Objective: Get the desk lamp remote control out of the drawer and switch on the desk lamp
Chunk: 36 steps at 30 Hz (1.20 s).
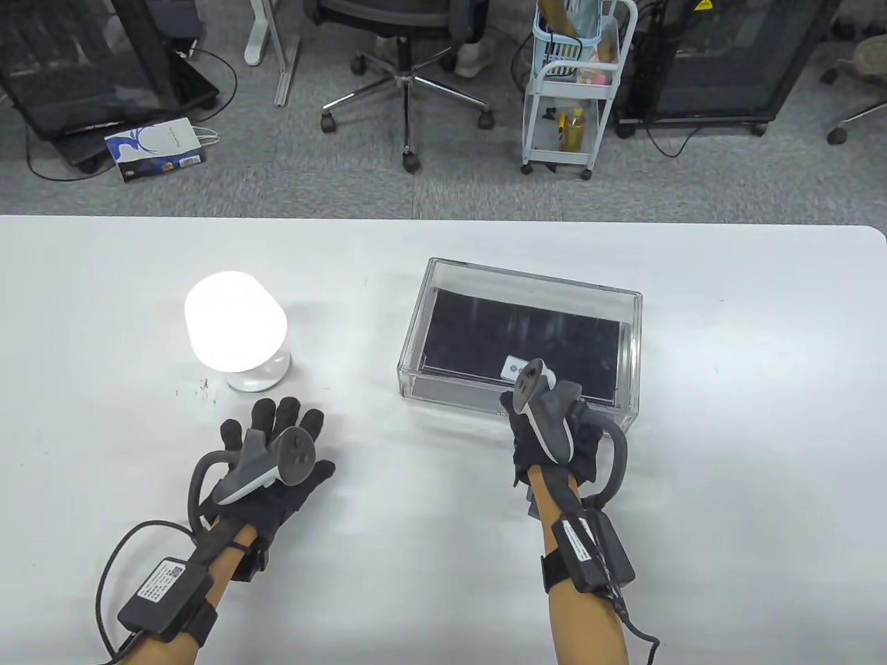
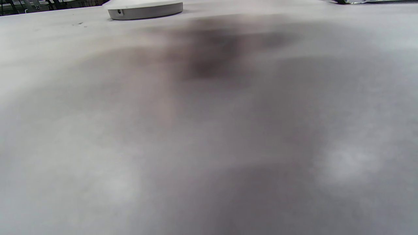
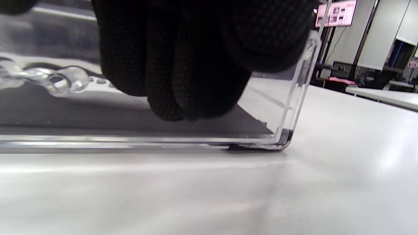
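Observation:
The desk lamp point(image 1: 235, 329) stands at the table's left and its white shade glows. Its base shows in the left wrist view point(image 2: 145, 9). The clear drawer box point(image 1: 627, 346) with a black liner stands at the middle right. The small white remote point(image 1: 513, 366) lies inside it near the front wall, partly hidden by the tracker; it also shows through the wall in the right wrist view point(image 3: 114, 96). My right hand point(image 1: 533, 409) is at the drawer's front wall, its fingers point(image 3: 192, 81) curled together against the clear wall. My left hand point(image 1: 277, 429) rests flat on the table, just in front of the lamp.
A clear loop handle point(image 3: 62, 81) sits on the drawer's front, left of my right fingers. Beyond the white table's point(image 1: 762, 485) far edge stand an office chair point(image 1: 409, 76) and a white cart point(image 1: 572, 90) on the floor.

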Each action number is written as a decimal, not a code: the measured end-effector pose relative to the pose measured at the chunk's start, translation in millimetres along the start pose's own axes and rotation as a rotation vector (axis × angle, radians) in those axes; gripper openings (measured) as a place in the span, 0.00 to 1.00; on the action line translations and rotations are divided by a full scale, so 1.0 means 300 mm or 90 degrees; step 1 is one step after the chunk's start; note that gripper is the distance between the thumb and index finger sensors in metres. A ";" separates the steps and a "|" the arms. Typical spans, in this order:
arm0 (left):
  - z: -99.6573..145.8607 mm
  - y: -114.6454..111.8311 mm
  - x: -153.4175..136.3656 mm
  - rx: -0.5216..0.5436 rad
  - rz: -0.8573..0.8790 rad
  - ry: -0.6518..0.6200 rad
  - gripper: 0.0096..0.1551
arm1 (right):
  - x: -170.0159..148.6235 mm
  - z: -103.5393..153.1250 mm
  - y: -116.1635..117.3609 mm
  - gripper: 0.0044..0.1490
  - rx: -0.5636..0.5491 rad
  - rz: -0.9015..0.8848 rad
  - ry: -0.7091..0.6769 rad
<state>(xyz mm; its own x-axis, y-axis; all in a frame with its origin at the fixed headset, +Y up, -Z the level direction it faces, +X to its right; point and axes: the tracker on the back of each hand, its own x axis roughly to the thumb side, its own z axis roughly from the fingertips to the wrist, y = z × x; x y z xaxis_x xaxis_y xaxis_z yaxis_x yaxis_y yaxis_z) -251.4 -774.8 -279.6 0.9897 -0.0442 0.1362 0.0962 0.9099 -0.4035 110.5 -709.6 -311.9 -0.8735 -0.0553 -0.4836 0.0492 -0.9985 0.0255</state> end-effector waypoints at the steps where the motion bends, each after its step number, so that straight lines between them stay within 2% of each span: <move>1: 0.000 0.000 0.001 0.001 0.000 -0.001 0.45 | -0.009 0.014 -0.008 0.42 -0.010 -0.019 -0.017; 4: 0.005 0.003 0.003 0.006 -0.004 0.000 0.45 | -0.028 0.071 -0.041 0.42 -0.013 -0.055 -0.051; 9: 0.008 0.005 0.006 0.015 -0.009 -0.002 0.45 | -0.022 0.197 -0.068 0.44 -0.045 -0.084 -0.182; 13: 0.008 0.003 0.007 0.024 -0.014 -0.002 0.45 | -0.009 0.253 -0.023 0.50 -0.065 -0.105 -0.227; 14: 0.010 0.002 0.007 0.028 -0.015 -0.002 0.45 | 0.002 0.260 0.003 0.52 -0.058 -0.105 -0.245; 16: 0.012 0.001 0.008 0.029 -0.018 -0.001 0.45 | 0.017 0.265 0.037 0.53 0.014 -0.044 -0.300; 22: 0.004 -0.006 0.012 0.030 -0.022 0.001 0.45 | 0.054 0.283 0.098 0.55 0.059 0.048 -0.341; 36: 0.003 -0.024 0.017 0.018 -0.036 -0.002 0.45 | 0.057 0.279 0.109 0.55 0.082 0.050 -0.331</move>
<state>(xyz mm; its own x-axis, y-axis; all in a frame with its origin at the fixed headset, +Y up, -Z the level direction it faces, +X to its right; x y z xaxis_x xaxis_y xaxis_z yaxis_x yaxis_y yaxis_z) -247.0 -781.2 -275.2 0.9823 -0.0948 0.1617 0.1493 0.9171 -0.3697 56.5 -743.2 -246.0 -0.9957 -0.0903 0.0201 0.0924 -0.9817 0.1666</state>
